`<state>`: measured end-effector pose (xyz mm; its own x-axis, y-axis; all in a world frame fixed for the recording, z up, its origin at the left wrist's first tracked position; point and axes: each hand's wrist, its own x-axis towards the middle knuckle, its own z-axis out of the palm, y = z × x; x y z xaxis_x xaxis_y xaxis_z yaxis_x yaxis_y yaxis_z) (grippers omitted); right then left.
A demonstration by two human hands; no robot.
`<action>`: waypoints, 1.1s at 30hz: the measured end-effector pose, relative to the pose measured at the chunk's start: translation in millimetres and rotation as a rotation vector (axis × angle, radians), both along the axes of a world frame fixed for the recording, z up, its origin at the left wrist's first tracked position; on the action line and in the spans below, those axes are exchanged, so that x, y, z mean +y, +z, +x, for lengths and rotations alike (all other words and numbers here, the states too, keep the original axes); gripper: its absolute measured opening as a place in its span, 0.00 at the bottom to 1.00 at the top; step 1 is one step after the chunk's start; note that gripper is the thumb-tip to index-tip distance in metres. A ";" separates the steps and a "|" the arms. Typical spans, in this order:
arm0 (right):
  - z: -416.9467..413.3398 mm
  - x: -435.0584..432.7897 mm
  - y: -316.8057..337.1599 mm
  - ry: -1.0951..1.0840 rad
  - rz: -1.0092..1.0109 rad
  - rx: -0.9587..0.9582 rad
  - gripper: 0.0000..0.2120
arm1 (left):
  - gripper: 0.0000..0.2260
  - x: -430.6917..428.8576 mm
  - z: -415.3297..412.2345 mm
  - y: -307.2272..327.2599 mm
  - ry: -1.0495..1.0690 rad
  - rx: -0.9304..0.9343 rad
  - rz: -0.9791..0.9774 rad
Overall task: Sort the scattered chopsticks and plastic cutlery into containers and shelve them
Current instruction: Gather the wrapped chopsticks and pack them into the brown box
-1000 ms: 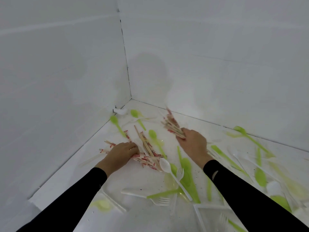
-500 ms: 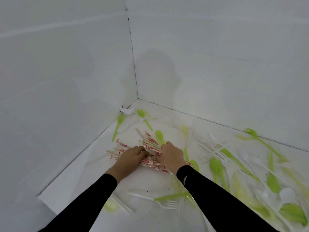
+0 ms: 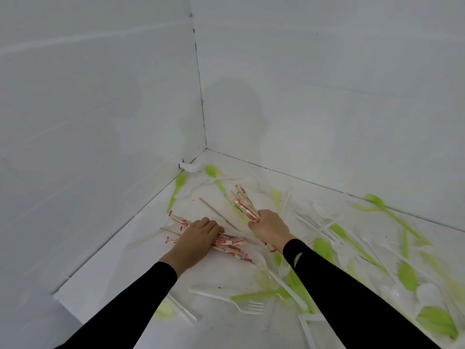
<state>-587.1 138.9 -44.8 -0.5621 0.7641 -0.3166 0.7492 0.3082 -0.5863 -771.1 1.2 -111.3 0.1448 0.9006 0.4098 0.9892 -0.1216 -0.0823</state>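
Mid-frame, the right hand [image 3: 269, 229] is gripping a bundle of chopsticks [image 3: 241, 202] pointing up-left; just left, the left hand [image 3: 197, 236] is curling its fingers over loose chopsticks [image 3: 231, 244] lying on the white surface [image 3: 221, 270].

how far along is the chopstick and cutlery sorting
Early. Done: nothing visibly; no filled container is in view. In hand: the right hand grips a bundle of wrapped chopsticks, and the left hand curls over loose wrapped chopsticks on the white surface. Left: one bare chopstick, plus green spoons, a green fork and white forks scattered to the right, then shelving.
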 end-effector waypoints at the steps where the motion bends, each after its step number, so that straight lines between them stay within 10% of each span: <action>1: 4.8 4.2 2.6 -0.012 -0.019 0.025 0.04 | 0.13 -0.4 -0.7 -0.2 -0.005 0.027 -0.005; 16: -3.3 -6.4 4.1 0.134 0.242 -0.149 0.07 | 0.16 -7.1 -25.1 88.7 0.041 -0.232 0.114; 26: -13.3 -2.6 -18.8 0.219 0.510 -0.208 0.07 | 0.08 2.6 4.0 131.1 0.334 -1.522 0.582; 33: 4.0 -0.5 -7.3 0.153 0.397 -0.173 0.07 | 0.05 7.4 22.2 115.6 0.383 -1.693 0.594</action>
